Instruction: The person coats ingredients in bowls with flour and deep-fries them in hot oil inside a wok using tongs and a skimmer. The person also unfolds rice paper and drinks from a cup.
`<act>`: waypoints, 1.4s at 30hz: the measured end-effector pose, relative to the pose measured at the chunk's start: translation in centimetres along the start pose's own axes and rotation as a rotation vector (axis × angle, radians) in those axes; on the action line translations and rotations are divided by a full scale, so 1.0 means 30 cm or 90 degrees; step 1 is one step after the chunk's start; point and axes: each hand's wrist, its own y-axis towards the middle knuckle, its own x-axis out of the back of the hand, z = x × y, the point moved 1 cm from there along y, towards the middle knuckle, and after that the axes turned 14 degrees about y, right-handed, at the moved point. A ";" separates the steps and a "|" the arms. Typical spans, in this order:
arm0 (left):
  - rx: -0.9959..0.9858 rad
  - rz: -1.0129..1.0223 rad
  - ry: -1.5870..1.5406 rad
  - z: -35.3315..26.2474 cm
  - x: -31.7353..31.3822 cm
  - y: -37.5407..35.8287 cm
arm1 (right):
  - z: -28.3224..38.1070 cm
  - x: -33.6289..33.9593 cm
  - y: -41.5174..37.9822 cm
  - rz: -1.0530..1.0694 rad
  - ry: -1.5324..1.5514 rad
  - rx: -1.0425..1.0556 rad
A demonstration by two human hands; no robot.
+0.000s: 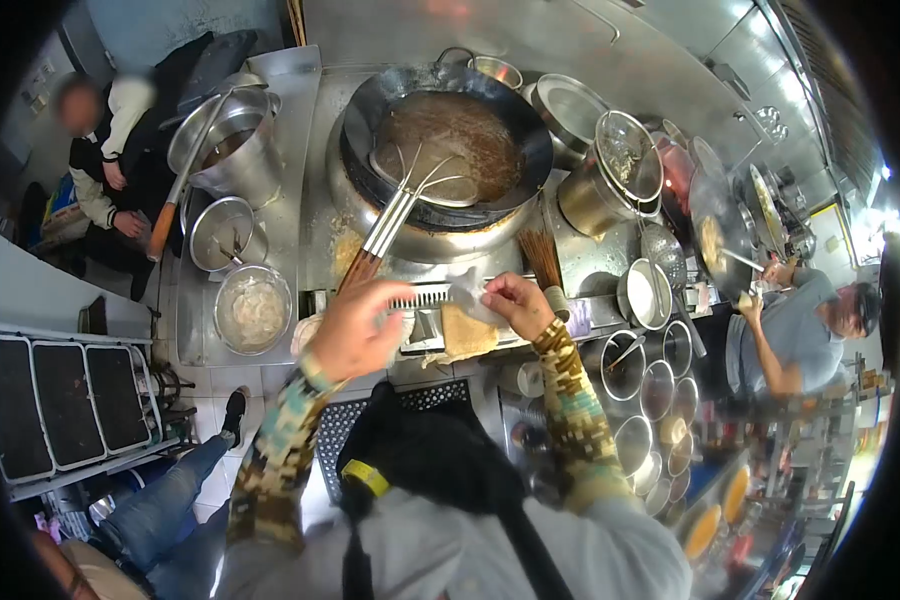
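Note:
My right hand (520, 303) is closed in a pinch on a thin, see-through piece of plastic (473, 298), perhaps a small bag or glove. To its left, my left hand (358, 328) is slightly blurred. Its fingers are spread and nothing shows in them. Just beyond the hands, a large black wok (530, 130) of brown bubbling liquid sits on a burner. A wire strainer (398, 215) with a wooden handle rests across the near rim, its handle end by my left hand. Below the plastic lies a folded tan cloth (468, 333) on the counter edge.
A bamboo brush (540, 262) stands right of the wok. At left are a tall pot (260, 150) with a ladle and a bowl of pale batter (253, 310). Several pots (625, 365) stand at right. A co-worker (800, 335) handles a pan; another person (120, 150) sits at left.

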 end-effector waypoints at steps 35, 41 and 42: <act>-0.084 0.239 -0.135 -0.613 -0.105 0.262 | 0.332 0.259 -0.581 0.044 -0.030 0.193; -0.022 0.333 -0.198 -0.552 -0.086 0.190 | 0.547 0.313 -0.611 -0.056 -0.203 0.487; -0.002 0.378 -0.228 -0.544 -0.099 0.177 | 0.591 0.312 -0.610 0.001 -0.179 0.424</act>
